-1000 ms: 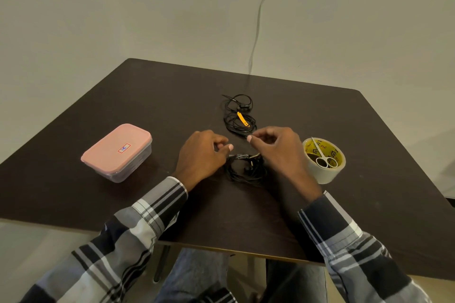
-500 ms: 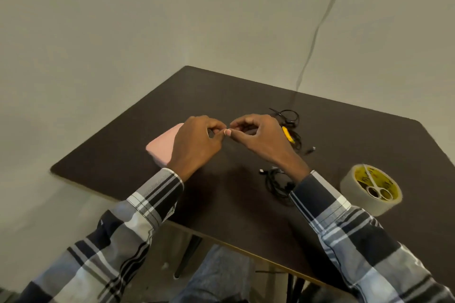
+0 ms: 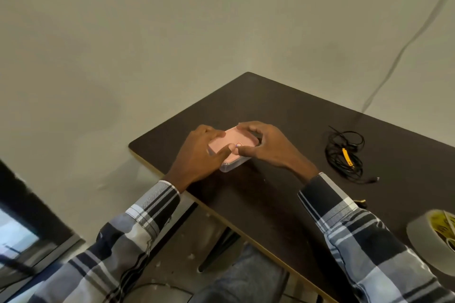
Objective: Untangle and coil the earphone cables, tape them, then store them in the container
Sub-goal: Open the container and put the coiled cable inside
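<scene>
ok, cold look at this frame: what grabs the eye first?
Both hands on the pink-lidded container at the table's near left corner: the left hand lies over its lid, the right hand curls round its far end. To the right lies a black earphone cable bundle; a tape roll sits at the right edge.

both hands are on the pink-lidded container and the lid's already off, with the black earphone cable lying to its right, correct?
Not quite: the head view shows the lid closed on the container. Both hands, left and right, are on it, and the earphone cable lies to its right.
</scene>
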The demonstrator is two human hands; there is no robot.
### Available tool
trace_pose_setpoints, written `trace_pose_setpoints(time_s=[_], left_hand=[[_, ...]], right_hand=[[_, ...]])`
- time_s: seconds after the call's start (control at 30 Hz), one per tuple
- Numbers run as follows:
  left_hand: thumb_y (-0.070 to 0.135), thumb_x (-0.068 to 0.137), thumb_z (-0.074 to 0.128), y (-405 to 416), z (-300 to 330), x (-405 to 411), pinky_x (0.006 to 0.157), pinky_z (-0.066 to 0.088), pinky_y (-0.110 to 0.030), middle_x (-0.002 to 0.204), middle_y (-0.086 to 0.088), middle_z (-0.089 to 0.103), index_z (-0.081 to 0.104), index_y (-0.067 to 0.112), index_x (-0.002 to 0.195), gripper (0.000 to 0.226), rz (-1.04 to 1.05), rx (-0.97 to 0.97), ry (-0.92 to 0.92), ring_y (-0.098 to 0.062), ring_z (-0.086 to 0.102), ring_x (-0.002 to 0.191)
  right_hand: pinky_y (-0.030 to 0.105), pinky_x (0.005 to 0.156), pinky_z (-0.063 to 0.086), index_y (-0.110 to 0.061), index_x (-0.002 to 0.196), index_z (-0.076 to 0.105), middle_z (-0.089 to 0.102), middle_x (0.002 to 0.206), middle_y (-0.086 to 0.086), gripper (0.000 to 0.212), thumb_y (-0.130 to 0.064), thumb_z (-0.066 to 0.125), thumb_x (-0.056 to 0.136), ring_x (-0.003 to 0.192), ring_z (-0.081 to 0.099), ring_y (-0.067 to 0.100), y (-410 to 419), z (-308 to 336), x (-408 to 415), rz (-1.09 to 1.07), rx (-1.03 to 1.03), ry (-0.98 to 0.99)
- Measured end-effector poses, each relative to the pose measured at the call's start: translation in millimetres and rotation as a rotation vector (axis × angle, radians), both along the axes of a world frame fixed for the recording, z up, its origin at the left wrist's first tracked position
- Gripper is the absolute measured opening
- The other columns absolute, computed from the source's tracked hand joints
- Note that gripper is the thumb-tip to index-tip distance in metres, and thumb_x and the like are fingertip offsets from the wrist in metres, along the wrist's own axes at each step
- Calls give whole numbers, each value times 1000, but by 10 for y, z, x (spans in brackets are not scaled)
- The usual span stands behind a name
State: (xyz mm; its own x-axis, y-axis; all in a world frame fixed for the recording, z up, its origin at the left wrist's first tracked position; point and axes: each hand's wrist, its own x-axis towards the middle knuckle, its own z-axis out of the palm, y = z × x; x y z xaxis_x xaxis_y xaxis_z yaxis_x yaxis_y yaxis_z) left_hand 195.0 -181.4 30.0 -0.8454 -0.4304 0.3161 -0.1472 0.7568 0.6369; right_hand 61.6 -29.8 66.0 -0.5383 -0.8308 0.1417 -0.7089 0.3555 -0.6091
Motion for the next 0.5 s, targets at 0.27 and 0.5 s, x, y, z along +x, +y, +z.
trace_pose_setpoints(time_s=[0.27, 0.5], left_hand=[[58, 74, 74, 76, -56, -78, 92, 45, -26, 136, 2, 42, 49, 21, 138, 78, -154, 55, -55, -12, 45, 118], [45, 74, 81, 206, -51, -348, 100, 45, -32, 136, 3, 44, 51, 22, 136, 73, -314, 40, -54, -14, 46, 122]], right_hand=[[42, 110, 42, -14, 141, 54, 51, 149, 1, 66, -38, 78, 84, 133, 47, 19, 97, -1, -41, -61, 49, 16], [40, 115, 38, -11, 145, 49, 44, 156, 2, 73, -47, 73, 86, 140, 43, 19, 443, 14, -103, -133, 125, 105]])
